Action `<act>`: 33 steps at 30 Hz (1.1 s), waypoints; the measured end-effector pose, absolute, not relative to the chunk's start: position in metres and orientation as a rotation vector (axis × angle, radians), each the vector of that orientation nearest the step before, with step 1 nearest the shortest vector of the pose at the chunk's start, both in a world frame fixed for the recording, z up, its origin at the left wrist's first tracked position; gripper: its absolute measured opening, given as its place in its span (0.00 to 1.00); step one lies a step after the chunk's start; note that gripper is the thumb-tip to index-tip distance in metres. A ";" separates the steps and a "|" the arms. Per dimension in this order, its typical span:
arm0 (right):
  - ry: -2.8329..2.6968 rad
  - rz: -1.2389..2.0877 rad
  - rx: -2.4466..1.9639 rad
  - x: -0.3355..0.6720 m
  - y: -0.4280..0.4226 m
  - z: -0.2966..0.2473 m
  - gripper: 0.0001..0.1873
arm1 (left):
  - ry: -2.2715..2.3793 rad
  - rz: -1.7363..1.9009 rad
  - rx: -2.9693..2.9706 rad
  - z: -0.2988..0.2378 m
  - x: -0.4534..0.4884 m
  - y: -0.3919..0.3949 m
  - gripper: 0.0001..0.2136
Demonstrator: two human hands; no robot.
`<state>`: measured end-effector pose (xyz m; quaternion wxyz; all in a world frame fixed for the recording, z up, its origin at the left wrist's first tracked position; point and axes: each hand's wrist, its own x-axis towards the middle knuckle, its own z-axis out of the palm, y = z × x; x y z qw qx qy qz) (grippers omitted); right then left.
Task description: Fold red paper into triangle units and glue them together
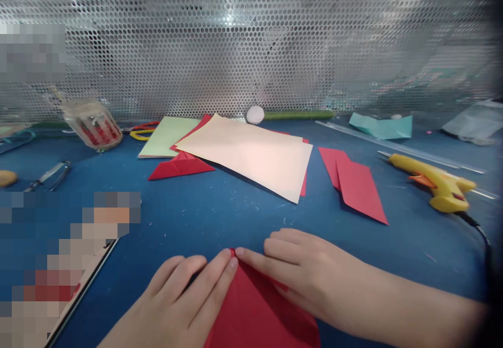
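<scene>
A sheet of red paper (255,311) lies at the near edge of the view, its top narrowing to a point with a faint crease down the middle. My left hand (181,301) grips the paper's left edge, with two fingertips together at the tip. From the other side my right hand (310,269) presses its index finger at the same tip, its other fingers curled and its thumb low along the right edge. The fingers cover part of the tip. Farther back, a folded red paper piece (183,166) lies beside cream sheets (251,154).
Red paper strips (359,185) and a yellow glue gun (440,180) with a black cord lie right. Clear sticks (393,146) and teal paper (381,126) sit behind. At left are a jar (94,125), green paper (165,136) and a blurred-out screen edge. A perforated metal panel (220,49) closes the back.
</scene>
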<state>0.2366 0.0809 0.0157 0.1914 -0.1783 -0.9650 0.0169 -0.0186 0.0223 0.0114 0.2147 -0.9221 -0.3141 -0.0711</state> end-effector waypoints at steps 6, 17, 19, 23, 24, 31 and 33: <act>-2.765 -0.059 -0.416 0.238 0.081 0.014 0.25 | -0.891 -0.184 -2.546 0.011 -0.017 0.021 0.30; -2.854 -0.053 -0.441 0.241 0.080 0.016 0.20 | -0.926 -0.109 -2.552 0.010 -0.016 0.020 0.26; -2.854 -0.063 -0.428 0.241 0.081 0.015 0.20 | -0.965 -0.101 -2.579 0.009 -0.017 0.019 0.26; -2.854 -0.105 -0.410 0.240 0.082 0.015 0.21 | -1.041 -0.112 -2.630 0.007 -0.020 0.016 0.27; -2.850 -0.103 -0.411 0.240 0.082 0.015 0.21 | -1.037 -0.114 -2.635 0.006 -0.020 0.016 0.27; -2.815 -0.079 -0.406 0.239 0.082 0.016 0.22 | -0.912 -0.087 -2.571 0.009 -0.018 0.019 0.24; -2.821 -0.089 -0.408 0.239 0.082 0.016 0.22 | -0.905 -0.083 -2.550 0.011 -0.018 0.019 0.24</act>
